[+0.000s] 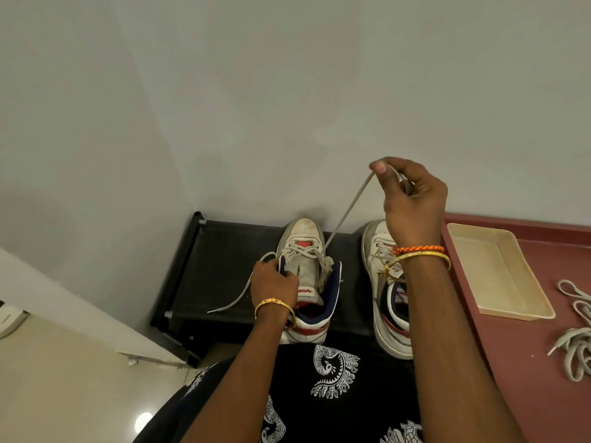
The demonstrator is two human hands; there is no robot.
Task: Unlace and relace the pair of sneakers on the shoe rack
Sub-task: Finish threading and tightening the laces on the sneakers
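Frame centre: left hand (274, 282) grips the left sneaker's (305, 276) collar on the black shoe rack (220, 251). Right hand (411, 206) pinches its grey lace (347, 212), raised taut. Right sneaker (383, 282) alongside.

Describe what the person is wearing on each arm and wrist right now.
Both forearms are bare, no sleeves showing. The left hand has a gold bangle with a small pink-red ornament on top at its wrist. The right hand has two bands at its wrist: a braided orange-red thread and, just below it, a thin gold bangle. No rings or gloves are visible on the fingers.
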